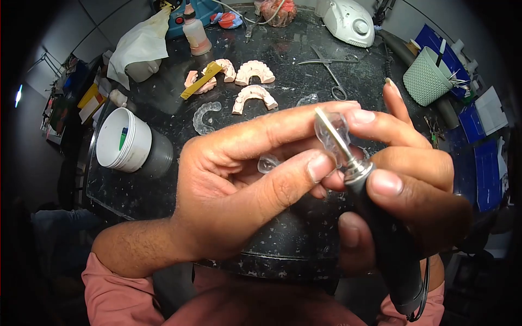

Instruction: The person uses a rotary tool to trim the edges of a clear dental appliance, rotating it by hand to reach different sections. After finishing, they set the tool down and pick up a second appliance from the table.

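My left hand (pixel 244 179) pinches a clear plastic dental tray (pixel 329 136) between thumb and fingers, held up over the dark table (pixel 163 187). My right hand (pixel 418 179) grips a black rotary handpiece (pixel 386 239) whose metal bit (pixel 334 133) rests against the clear tray. A cable hangs from the handpiece's lower end. Both hands are close together in front of me.
Pink dental casts (pixel 254 70) (pixel 254 98), a yellow strip (pixel 200 81), another clear tray (pixel 204 117) and scissors (pixel 329 68) lie farther back. A white tub (pixel 124 140) stands left, a bottle (pixel 194 32) and white machine (pixel 348 20) at the back, a mesh basket (pixel 427 79) right.
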The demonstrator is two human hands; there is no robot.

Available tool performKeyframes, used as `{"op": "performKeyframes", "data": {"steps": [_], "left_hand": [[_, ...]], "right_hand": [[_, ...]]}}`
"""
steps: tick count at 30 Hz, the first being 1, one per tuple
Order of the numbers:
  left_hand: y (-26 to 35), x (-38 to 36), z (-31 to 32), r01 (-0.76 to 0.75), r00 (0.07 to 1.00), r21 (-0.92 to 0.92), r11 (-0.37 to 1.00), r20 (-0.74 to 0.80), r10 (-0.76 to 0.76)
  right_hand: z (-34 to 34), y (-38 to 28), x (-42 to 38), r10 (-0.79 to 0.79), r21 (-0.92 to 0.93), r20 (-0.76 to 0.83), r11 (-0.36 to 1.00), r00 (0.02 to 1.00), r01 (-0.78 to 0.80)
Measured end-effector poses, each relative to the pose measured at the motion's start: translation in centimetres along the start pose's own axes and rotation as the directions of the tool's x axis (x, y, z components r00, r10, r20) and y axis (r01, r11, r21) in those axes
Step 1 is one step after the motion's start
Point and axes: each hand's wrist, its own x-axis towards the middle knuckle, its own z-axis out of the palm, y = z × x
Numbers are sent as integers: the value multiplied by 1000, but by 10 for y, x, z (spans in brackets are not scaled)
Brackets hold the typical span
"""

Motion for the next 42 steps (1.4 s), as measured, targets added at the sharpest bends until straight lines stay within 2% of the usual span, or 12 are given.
{"op": "performKeyframes", "data": {"steps": [2,3,6,10,13,16,18,23,25,29,32,42], "left_hand": [[0,0,-1,1,1000,32,999,16,-1],[1,0,0,9,1000,35,999,-2,-9],[-1,0,1,8,1000,27,1000,-24,-8],[0,0,0,35,999,50,998,-34,-34],[-8,4,0,-140,987,161,977,-55,150],[-1,2,-2,-10,997,196,981,-76,25],[-7,3,-2,-71,993,226,971,-75,90],[-9,6,-7,-173,977,300,938,-67,202],[-10,6,-10,-218,972,355,909,-8,236],[-11,4,-4,-180,980,161,970,-52,190],[-10,3,-3,-187,980,155,970,-44,196],[-5,2,-4,-135,990,96,986,-32,138]], "right_hand": [[-5,-2,6,-100,-51,154,993,983,109],[-7,-21,7,147,-97,172,987,974,-132],[3,-15,0,139,35,-12,990,990,-139],[-5,-18,6,122,-20,148,993,981,-120],[1,-18,4,152,40,-56,988,987,-150],[-9,-17,9,120,-43,237,993,964,-113],[15,-15,-1,126,68,-130,991,983,-118],[-6,-7,4,71,26,172,997,982,-76],[13,-2,0,50,160,-152,987,987,-25],[-12,1,5,5,97,140,995,990,-18],[5,-3,0,58,94,-51,994,997,-53],[-2,-9,5,41,-2,112,999,993,-41]]}}
